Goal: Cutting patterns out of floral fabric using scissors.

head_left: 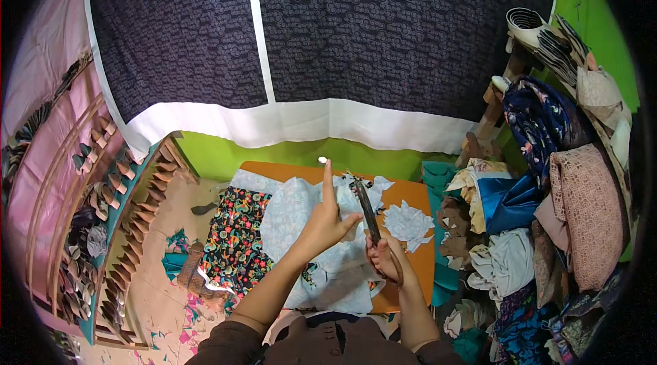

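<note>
My left hand (324, 224) is raised over the table, index finger stretched up and thumb out to the side; its other fingers are mostly hidden. Close to that fingertip shows a small white spot (321, 159); whether it touches the finger I cannot tell. In my right hand (384, 255) is a long dark tool that looks like pincers (368, 213), held upright and slightly tilted, its head pointing away from me. Beneath both hands lies pale blue cloth (291, 218), beside black flowered fabric (236, 228). A stack of pale, jagged-edged pieces (408, 225) sits right of the tool.
The orange table (410, 276) stands against a green wall. Along the left, a rack (102, 255) carries many shoe forms and shoes. Fabric rolls and folded cloth (588, 214) crowd the right. A dark patterned curtain (383, 36) hangs ahead. Scraps (195, 320) litter the floor.
</note>
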Available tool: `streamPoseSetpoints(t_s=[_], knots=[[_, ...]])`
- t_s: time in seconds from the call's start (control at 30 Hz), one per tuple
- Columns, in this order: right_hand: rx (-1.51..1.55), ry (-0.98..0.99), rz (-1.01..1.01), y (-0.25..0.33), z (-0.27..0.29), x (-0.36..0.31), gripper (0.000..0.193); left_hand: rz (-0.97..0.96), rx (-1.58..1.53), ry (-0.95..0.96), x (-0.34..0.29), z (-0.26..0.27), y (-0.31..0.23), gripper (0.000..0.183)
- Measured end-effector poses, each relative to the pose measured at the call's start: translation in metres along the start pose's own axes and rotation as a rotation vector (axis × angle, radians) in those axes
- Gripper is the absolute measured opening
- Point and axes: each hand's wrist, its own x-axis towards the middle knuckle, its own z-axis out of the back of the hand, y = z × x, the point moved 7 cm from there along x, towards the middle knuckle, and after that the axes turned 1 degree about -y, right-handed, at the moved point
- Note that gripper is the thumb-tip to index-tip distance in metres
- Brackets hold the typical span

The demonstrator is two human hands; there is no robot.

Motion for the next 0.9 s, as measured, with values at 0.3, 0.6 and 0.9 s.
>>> streamPoseSetpoints(t_s=[0.3, 0.6, 0.9], knots=[[-0.338, -0.055, 0.338, 0.021, -0.006, -0.005, 0.029, -0.068, -0.283, 0.038, -0.004, -0.005, 0.005, 0.110], [-0.200, -0.198, 0.510, 0.030, -0.003, 0.002, 0.020, 0.097, -0.292, 0.351, -0.026, -0.039, 0.026, 0.113], [-0.448, -0.186, 0.605, 0.035, -0.004, 0.001, 0.018, 0.239, -0.463, 0.204, -0.034, -0.041, 0.054, 0.071]])
